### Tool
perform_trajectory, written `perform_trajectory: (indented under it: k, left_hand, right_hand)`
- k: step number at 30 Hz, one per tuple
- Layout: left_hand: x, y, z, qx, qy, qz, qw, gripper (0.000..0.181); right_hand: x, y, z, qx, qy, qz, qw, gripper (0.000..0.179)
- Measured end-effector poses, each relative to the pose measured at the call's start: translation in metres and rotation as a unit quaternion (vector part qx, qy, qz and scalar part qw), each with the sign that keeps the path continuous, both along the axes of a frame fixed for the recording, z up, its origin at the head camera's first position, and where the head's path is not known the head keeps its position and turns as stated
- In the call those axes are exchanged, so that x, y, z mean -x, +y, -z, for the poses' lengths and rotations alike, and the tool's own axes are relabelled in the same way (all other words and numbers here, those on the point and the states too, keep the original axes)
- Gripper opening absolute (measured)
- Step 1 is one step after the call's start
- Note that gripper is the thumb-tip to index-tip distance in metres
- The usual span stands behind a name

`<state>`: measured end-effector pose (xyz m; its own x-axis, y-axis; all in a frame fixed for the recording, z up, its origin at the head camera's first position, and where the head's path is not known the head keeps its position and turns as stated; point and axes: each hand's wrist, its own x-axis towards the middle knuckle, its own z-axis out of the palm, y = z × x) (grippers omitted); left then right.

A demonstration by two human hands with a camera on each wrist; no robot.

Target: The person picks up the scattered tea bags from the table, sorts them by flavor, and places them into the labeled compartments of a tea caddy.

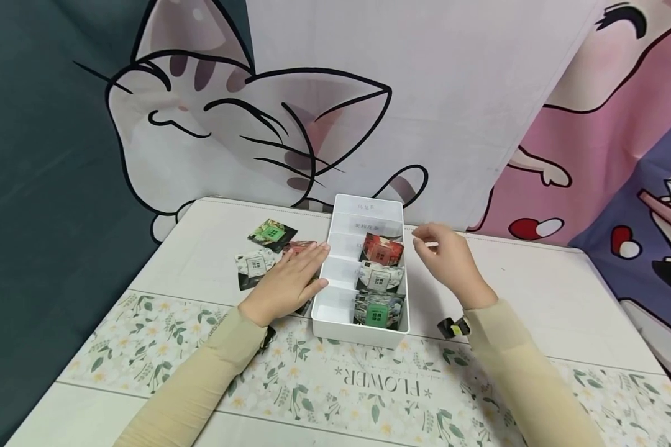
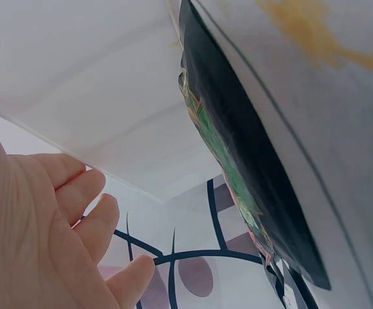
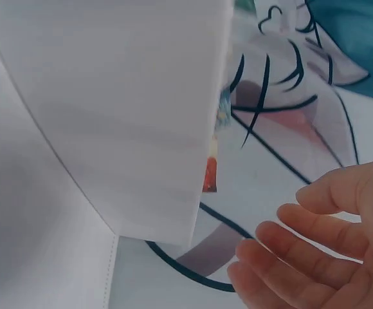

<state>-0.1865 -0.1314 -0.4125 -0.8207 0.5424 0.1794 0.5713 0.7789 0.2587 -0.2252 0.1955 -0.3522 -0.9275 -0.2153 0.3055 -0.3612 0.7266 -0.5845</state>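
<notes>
A long white box (image 1: 360, 335) with several compartments stands on the table. Its right side holds red sachets (image 1: 381, 251), white sachets (image 1: 379, 278) and green sachets (image 1: 377, 314), one kind behind another. My left hand (image 1: 287, 282) is at the box's left wall, fingers extended, holding nothing; whether the fingertips touch the wall I cannot tell. Beside and partly beneath it lie loose sachets: a green one (image 1: 272, 234), a white one (image 1: 255, 267) and a partly hidden red one (image 1: 297, 246). Off the box's right side, my right hand (image 1: 450, 261) hovers with loosely bent fingers (image 3: 289, 254), nothing in them.
The white table (image 1: 509, 273) carries a floral strip with the printed word FLOWER (image 1: 383, 379). A cartoon-cat curtain (image 1: 335, 143) hangs right behind the table's back edge. Small dark devices, such as the one by the right cuff (image 1: 453, 327), sit at both wrists.
</notes>
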Motion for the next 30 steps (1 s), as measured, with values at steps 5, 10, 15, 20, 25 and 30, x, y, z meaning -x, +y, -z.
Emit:
perform_trajectory:
  k: [5,10,15,20,25,30]
  left_hand:
    - [0.0,-0.001,0.001,0.005,0.001,-0.002,1.0,0.073]
    - [0.0,-0.001,0.001,0.004,0.001,-0.002,1.0,0.071]
    - [0.001,-0.002,0.002,0.002,0.003,-0.003,1.0,0.072]
    - [0.001,-0.002,0.003,0.006,0.002,-0.004,1.0,0.072]
    - [0.0,-0.002,0.002,0.006,0.0,-0.004,1.0,0.075]
    - [0.001,-0.002,0.002,0.005,0.003,-0.002,1.0,0.078]
  right_hand:
    - [-0.022,0.0,0.006,-0.057,0.017,-0.008,0.9982,0.033]
    - [-0.038,0.001,0.012,-0.111,0.012,-0.028,0.9934,0.046]
    - [-0.048,0.001,0.02,-0.176,0.02,-0.052,0.9829,0.059]
    - [-0.054,0.001,0.03,-0.202,0.0,-0.059,0.9776,0.071]
    - [-0.058,0.0,0.037,-0.214,-0.033,-0.069,0.9738,0.078]
    - [-0.061,0.0,0.04,-0.218,-0.048,-0.081,0.9715,0.08]
